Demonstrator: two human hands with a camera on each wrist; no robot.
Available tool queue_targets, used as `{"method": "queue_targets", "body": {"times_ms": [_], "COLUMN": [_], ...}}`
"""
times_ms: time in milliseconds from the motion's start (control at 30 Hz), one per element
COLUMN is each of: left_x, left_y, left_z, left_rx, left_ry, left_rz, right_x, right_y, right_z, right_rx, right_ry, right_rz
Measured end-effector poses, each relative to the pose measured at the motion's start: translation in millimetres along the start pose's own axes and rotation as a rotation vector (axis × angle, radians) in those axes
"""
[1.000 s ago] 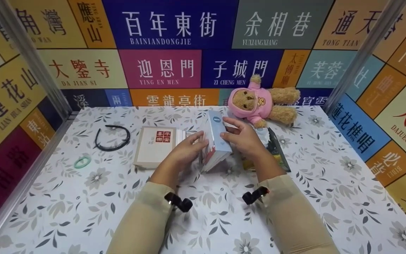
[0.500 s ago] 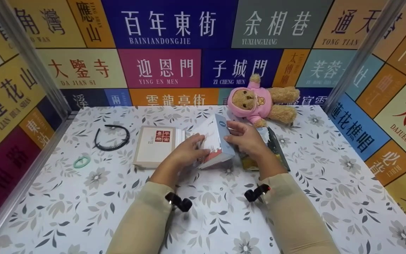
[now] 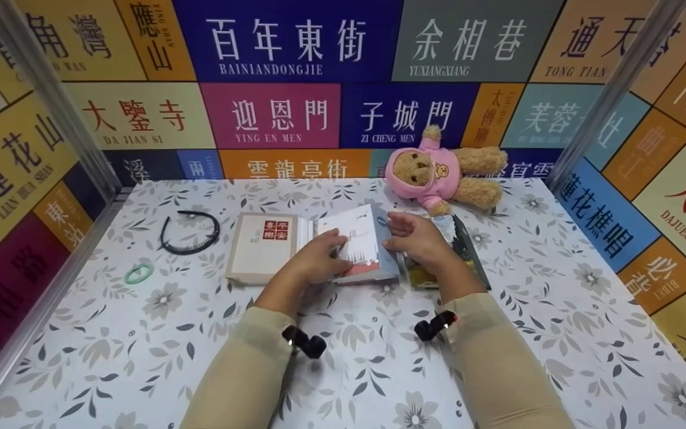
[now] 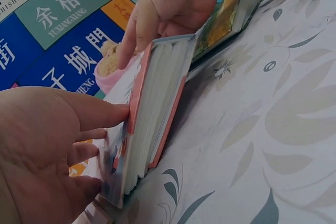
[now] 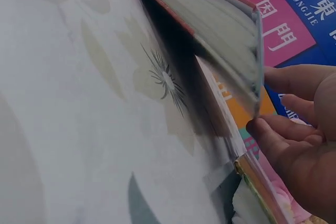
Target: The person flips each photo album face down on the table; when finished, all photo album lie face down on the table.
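A thick hardcover book (image 3: 362, 235) with a white-and-red cover and a blue spine is tilted, its spine side raised. My left hand (image 3: 316, 259) holds its left side, thumb on the cover near the red edge in the left wrist view. With thumb and fingertips, my right hand (image 3: 417, 238) grips the blue spine; in the right wrist view the thumb sits at the spine's corner. The book's page edges (image 4: 160, 98) face me. Left of it lies a beige book (image 3: 259, 250) with red square characters. A dark-edged book (image 3: 468, 256) is partly hidden behind my right wrist.
A teddy bear (image 3: 447, 173) in a pink hoodie lies at the back by the sign-covered wall. A black headband (image 3: 217, 229) and a green ring-shaped band (image 3: 151, 269) lie at the left on the flowered tablecloth (image 3: 355, 369).
The white-and-red book has gone from nearly upright to leaning left and lower, its cover now turned more upward. My right hand has moved slightly right and down with the spine.
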State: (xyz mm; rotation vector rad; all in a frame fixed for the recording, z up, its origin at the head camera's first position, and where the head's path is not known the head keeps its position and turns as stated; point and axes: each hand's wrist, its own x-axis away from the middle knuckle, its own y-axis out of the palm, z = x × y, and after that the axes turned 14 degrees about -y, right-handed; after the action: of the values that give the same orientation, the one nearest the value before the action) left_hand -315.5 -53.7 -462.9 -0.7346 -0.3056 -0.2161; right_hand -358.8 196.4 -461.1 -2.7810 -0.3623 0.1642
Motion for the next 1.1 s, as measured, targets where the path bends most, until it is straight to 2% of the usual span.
{"method": "queue_targets", "body": {"times_ms": [233,367,567,667,767,933,1100], "left_x": [-0.7,-1.3,-0.8,-0.7,-0.8,-0.3,0.1], "left_y": [0.5,0.6,-0.2,0.2,-0.2,-5.4,-17.9], "left_z": [0.0,0.0,0.2,1.8,3.4,3.8,3.1], "left_rx": [-0.046,-0.06,-0.074,-0.056,0.01,0.207,0.356], "left_ry": [-0.007,0.007,0.026,0.016,-0.006,-0.03,0.014], "left_rz": [-0.003,0.006,0.013,0.01,0.01,0.046,0.154], "right_x": [1.3,1.0,0.3,0.4,0.8,1.3,2.7], "right_y": [4.3,7.5,10.0,11.1,13.5,22.5,39.2], "right_z": [-0.3,-2.8,-4.4,-7.8,-11.3,-17.9,-28.5], "right_rx": [0.069,0.104,0.125,0.117,0.087,-0.007,-0.08], "right_ry": [0.056,0.091,0.013,0.005,0.021,0.024,-0.068], "right_rz": [-0.012,0.009,0.033,0.04,0.06,0.111,0.157]}}
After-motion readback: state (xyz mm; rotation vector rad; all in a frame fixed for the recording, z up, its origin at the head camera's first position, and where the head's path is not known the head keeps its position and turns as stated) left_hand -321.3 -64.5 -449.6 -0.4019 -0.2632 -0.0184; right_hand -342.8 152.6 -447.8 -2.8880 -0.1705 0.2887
